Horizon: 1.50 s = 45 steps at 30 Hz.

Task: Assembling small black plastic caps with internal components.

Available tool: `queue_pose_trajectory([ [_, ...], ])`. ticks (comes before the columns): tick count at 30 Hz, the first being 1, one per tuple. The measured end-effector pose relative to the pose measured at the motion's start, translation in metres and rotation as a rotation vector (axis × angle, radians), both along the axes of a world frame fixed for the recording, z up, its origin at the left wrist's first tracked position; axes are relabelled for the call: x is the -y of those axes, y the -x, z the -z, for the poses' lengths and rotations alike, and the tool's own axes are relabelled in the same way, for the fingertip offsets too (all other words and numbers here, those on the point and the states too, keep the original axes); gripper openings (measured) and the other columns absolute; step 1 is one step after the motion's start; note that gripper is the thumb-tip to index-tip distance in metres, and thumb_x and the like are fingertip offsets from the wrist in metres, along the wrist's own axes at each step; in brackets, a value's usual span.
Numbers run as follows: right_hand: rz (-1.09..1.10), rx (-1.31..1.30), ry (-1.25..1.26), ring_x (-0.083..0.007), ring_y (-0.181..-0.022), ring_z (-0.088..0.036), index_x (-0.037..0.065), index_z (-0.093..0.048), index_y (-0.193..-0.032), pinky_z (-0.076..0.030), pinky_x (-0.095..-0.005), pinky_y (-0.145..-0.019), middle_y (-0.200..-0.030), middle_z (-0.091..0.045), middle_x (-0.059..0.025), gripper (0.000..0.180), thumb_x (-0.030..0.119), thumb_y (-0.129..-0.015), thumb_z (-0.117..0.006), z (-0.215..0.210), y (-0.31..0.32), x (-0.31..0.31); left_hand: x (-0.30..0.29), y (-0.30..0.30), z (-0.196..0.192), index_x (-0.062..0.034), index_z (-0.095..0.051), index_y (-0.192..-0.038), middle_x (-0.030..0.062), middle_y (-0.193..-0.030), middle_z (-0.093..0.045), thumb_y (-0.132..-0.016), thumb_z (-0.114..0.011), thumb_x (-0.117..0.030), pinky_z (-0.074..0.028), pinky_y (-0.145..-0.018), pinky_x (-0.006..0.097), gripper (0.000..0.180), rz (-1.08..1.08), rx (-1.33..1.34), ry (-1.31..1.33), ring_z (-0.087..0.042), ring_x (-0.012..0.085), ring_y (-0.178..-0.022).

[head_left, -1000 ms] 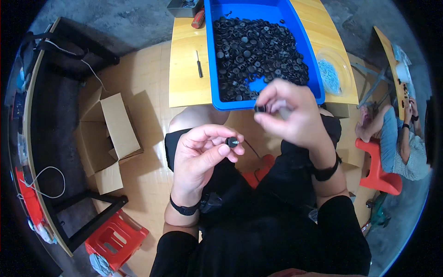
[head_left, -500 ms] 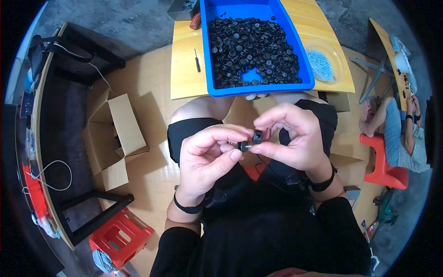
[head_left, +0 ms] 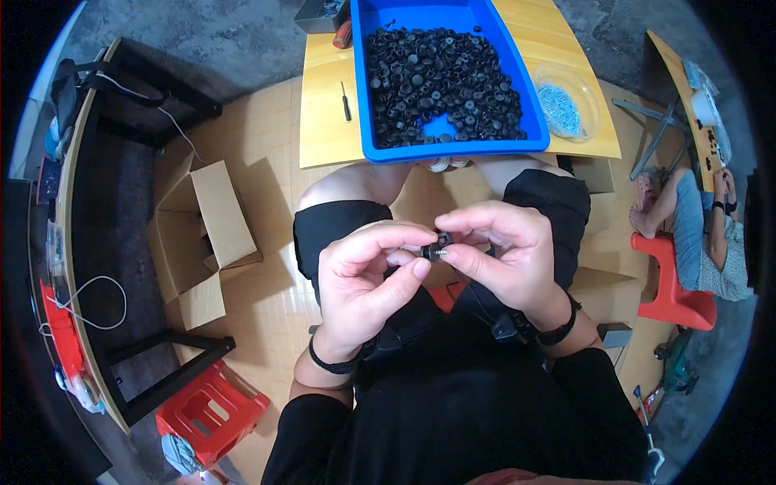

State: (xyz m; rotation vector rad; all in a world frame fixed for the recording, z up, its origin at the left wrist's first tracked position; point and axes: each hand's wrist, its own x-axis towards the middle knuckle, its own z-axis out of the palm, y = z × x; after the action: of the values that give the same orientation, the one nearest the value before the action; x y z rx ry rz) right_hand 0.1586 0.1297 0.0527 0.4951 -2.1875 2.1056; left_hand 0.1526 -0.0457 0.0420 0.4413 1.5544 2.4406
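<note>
Over my lap, both hands come together fingertip to fingertip. My left hand (head_left: 362, 271) pinches a small black plastic part (head_left: 427, 252) between thumb and fingers. A silvery screw (head_left: 440, 251) sticks out of that part toward the right. Closed around a second small black plastic piece (head_left: 444, 238) is my right hand (head_left: 513, 246), its thumb tip by the screw's end. Fingers partly cover both parts, so their full shape is hidden. Beyond my knees, the blue tray (head_left: 457, 152) holds a heap of similar black parts (head_left: 440, 81).
On the yellow table (head_left: 327, 145) lie a small screwdriver (head_left: 346, 105) and a clear bowl (head_left: 596, 121) of bluish screws. A cardboard box (head_left: 230, 214) and red stool (head_left: 214, 412) stand left. At the right, another person (head_left: 715, 250) sits by a red chair (head_left: 667, 283).
My right hand has moved slightly left and down, bringing its black piece closer to the part with the screw. My left hand keeps its pinch.
</note>
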Motion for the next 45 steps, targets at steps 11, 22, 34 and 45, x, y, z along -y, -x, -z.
queue_pose_trajectory([
  [11, -0.135, 0.228, 0.34, -0.0099, -0.07, -0.06, -0.003, -0.06, -0.103, -0.05, -0.0206, -0.063, -0.084, -0.062, -0.0066, 0.031, -0.004, -0.073, -0.068, 0.01, 0.005, -0.007, 0.003, 0.0, -0.012, 0.0069, -0.06, -0.099, 0.0099, -0.093, -0.06, -0.076, -0.061, 0.008, -0.047, -0.066, 0.019, 0.024, -0.068, -0.084, 0.126, -0.057, 0.0103, -0.078],
  [22, -0.165, 0.206, 0.286, -0.0085, -0.066, -0.057, -0.001, -0.061, -0.1, -0.046, -0.0187, -0.052, -0.081, -0.059, -0.0063, 0.03, -0.004, -0.072, -0.07, 0.006, 0.004, -0.005, -0.002, -0.003, -0.019, 0.0045, -0.061, -0.083, 0.011, -0.084, -0.063, -0.068, -0.067, 0.007, -0.045, -0.066, 0.023, 0.017, -0.214, -0.176, 0.334, -0.057, 0.0116, -0.071],
  [34, -0.134, 0.242, 0.284, -0.0083, -0.066, -0.057, -0.001, -0.061, -0.1, -0.047, -0.0199, -0.057, -0.081, -0.059, -0.006, 0.028, -0.004, -0.073, -0.069, 0.007, 0.005, -0.006, -0.001, 0.001, -0.02, 0.0046, -0.063, -0.085, 0.0101, -0.082, -0.063, -0.068, -0.068, 0.005, -0.045, -0.062, 0.022, 0.017, -0.219, -0.244, 0.373, -0.057, 0.0111, -0.067],
  [45, -0.111, 0.203, 0.218, -0.0084, -0.063, -0.058, -0.002, -0.062, -0.1, -0.046, -0.0195, -0.05, -0.081, -0.061, -0.007, 0.028, -0.004, -0.073, -0.068, 0.007, 0.002, -0.006, 0.0, 0.003, -0.015, 0.0045, -0.063, -0.08, 0.0125, -0.08, -0.064, -0.067, -0.068, 0.005, -0.046, -0.067, 0.025, 0.014, -0.215, -0.246, 0.388, -0.06, 0.0159, -0.071],
])
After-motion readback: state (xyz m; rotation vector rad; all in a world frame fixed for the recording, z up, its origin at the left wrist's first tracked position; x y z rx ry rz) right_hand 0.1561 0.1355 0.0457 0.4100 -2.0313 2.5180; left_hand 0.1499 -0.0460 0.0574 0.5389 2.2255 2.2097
